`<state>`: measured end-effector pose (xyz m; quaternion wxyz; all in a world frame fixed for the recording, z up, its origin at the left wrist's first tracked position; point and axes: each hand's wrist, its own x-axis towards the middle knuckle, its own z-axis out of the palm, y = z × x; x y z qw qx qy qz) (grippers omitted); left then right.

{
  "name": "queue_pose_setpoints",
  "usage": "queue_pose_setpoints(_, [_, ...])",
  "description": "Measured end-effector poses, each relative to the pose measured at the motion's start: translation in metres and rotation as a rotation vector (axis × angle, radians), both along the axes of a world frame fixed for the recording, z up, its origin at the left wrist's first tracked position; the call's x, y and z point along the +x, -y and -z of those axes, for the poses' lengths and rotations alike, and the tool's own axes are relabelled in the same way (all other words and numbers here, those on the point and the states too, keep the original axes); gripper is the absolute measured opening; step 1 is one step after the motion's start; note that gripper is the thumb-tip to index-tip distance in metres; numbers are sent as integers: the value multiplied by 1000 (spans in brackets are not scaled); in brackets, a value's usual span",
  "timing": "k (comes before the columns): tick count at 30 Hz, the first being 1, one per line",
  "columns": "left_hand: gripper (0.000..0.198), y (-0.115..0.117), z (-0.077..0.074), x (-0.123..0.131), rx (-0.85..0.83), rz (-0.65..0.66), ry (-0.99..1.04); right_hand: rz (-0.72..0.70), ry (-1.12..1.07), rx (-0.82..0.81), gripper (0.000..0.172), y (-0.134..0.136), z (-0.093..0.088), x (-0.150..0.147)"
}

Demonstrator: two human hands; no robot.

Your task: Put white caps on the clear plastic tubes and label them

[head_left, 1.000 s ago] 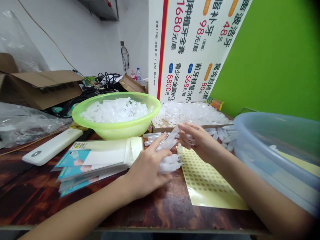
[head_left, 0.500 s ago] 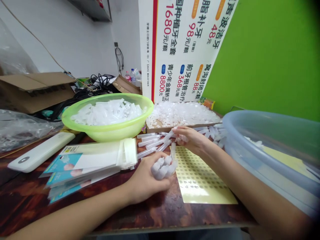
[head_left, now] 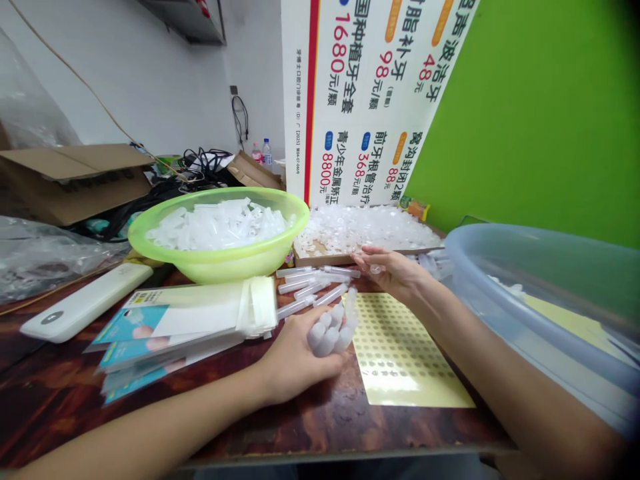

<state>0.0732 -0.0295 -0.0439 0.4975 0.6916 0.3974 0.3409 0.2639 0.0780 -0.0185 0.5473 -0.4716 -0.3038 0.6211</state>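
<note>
1. The left hand (head_left: 293,357) is closed around a bunch of frosted plastic tubes (head_left: 330,331), their rounded ends poking out past the fingers. The right hand (head_left: 390,272) is nearly closed, with its thumb and fingertips seemingly pinching a small clear plastic piece (head_left: 376,269), too small to make out in detail.
2. The bunch is held by finger pressure alone, with the tubes pointing in slightly different directions. A looser hold or a turn of the wrist could let some slide out onto the wooden table (head_left: 350,427).
3. The pinched piece is tiny and looks smooth. If it slipped, it could land among the small clear plastic parts in the cardboard tray (head_left: 320,260) just beyond the right hand and be hard to pick out.
4. Loose clear plastic tubes (head_left: 313,285) lie just ahead of the left hand. A knuckle or wrist brushing them could set them rolling.
5. A lime-green plastic bowl (head_left: 215,267), heaped with tubes, sits beyond the left hand, and a translucent blue plastic tub (head_left: 505,235) stands right of the right forearm. A careless reach or elbow could bump either one.
</note>
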Motion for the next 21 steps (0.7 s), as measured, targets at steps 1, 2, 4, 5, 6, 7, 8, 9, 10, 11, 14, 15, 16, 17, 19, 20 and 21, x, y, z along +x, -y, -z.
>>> queue_pose_setpoints(1, [22, 1, -1, 0, 17, 2, 2, 4, -9, 1, 33, 1, -2, 0])
queue_pose_setpoints(2, [21, 1, -1, 0, 37, -1, 7, 3, -18, 6, 32, 1, -3, 0])
queue_pose_setpoints(4, [20, 2, -3, -1, 71, -23, 27, -8, -33, 16, 28, 3, -5, -2])
queue_pose_setpoints(5, [19, 2, -3, -2, 78, -37, 41, -14, -37, 20, 27, 4, -5, -3])
queue_pose_setpoints(6, [19, 1, -4, -2, 80, -47, 55, -16, -36, 19, 27, 5, -5, -4])
queue_pose_setpoints(7, [20, 1, -4, -3, 77, -50, 64, -14, -32, 14, 26, 6, -5, -6])
queue_pose_setpoints(8, [20, 0, -5, -3, 64, -38, 65, -7, -24, 2, 27, 7, -4, -7])
queue_pose_setpoints(9, [22, 0, -5, -4, 43, -11, 56, 5, -14, -13, 27, 8, -3, -9])
queue_pose_setpoints(10, [23, -1, -5, -4, 19, 22, 41, 18, -7, -29, 27, 9, -3, -10])
queue_pose_setpoints(11, [24, -1, -6, -4, 2, 51, 23, 33, -2, -44, 28, 10, -3, -10])
queue_pose_setpoints(14, [24, -2, -6, -4, -9, 71, -2, 78, -8, -74, 28, 12, -10, -7])
queue_pose_setpoints(15, [24, -2, -7, -4, -5, 59, 4, 101, -16, -77, 27, 12, -14, -4])
queue_pose_setpoints(16, [24, -1, -7, -4, -6, 50, 10, 132, -26, -75, 27, 11, -18, -1])
queue_pose_setpoints(17, [25, -1, -8, -4, -15, 48, 12, 168, -39, -67, 28, 11, -23, 3])
queue_pose_setpoints(19, [27, 0, -8, -4, -34, 58, 12, 236, -66, -44, 30, 10, -31, 11])
queue_pose_setpoints(20, [27, 0, -7, -4, -39, 63, 8, 243, -82, -34, 32, 10, -33, 13])
queue_pose_setpoints(21, [26, 0, -7, -5, -45, 65, 5, 218, -100, -27, 32, 10, -34, 14])
